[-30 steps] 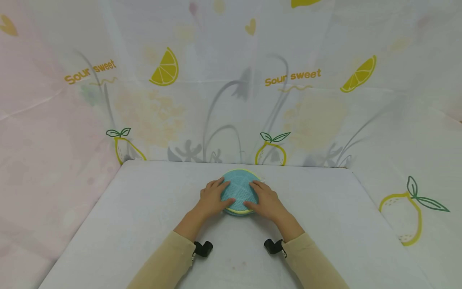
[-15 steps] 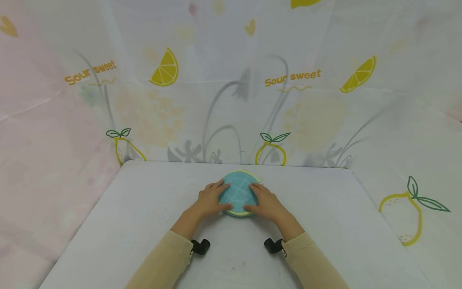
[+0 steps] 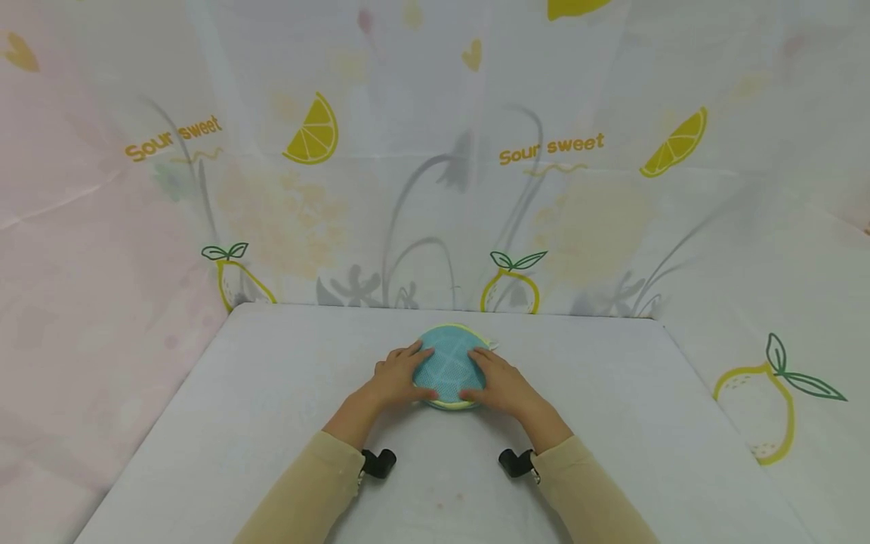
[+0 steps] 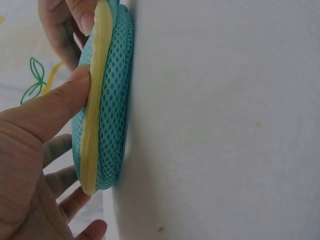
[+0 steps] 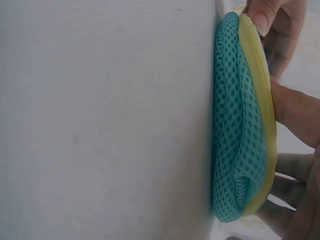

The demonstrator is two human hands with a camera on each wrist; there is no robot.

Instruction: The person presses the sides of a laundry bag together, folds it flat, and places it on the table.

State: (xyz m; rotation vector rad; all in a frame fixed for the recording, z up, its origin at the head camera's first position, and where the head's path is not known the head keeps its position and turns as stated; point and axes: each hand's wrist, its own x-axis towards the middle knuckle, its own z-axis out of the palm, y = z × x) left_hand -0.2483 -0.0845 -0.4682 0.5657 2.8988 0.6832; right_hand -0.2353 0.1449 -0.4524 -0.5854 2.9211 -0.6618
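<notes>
A round turquoise mesh laundry bag (image 3: 450,370) with yellow trim lies on the white table, far from the person. Seen from the side in the right wrist view, the bag (image 5: 232,120) is a low, soft bulge with folds in its wall. On its left side rests my left hand (image 3: 394,376), thumb at the yellow trim and fingers spread along the edge. My right hand (image 3: 501,380) mirrors it on the opposite side, thumb and forefinger over the top. Both thumbs lie near the front rim. A small white tab (image 3: 493,344) shows at the right edge.
The white table (image 3: 306,355) reaches back to a hanging cloth (image 3: 421,211) printed with lemons and lettering. Cloth also hangs along both sides. Black wrist cameras (image 3: 379,463) sit at the cuffs of the beige sleeves.
The bag has come slightly nearer the person, with both hands keeping to its sides. My left hand and forearm have shifted a little to the left.
</notes>
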